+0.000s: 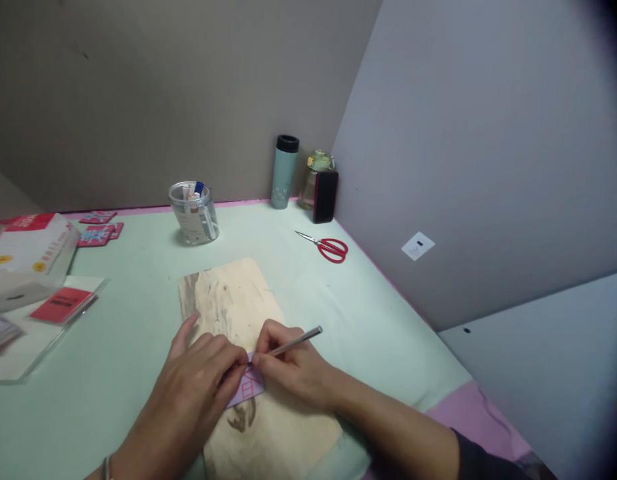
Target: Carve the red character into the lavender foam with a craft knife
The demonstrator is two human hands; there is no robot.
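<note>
A wooden-patterned board (238,300) lies on the table, with a small purple card (253,385) marked with pink-red lines on top of it. The fingers of my left hand (195,377) are curled closed on the card's left and upper part, covering much of it; the thumb side touches the board. My right hand (293,367) grips a slim silver pen-shaped tool (301,339), slanted up to the right. Its tip meets the card's upper edge close to my left fingertips, where my fingers hide it.
Red-handled scissors (331,249) lie beyond the board. Behind stand a clear jar (194,217) of pens, a teal tumbler (285,173), a green-lidded bottle (308,183) and a phone (325,197). To the left are a white package (33,257), red cards (95,235) and a plastic sleeve (31,347).
</note>
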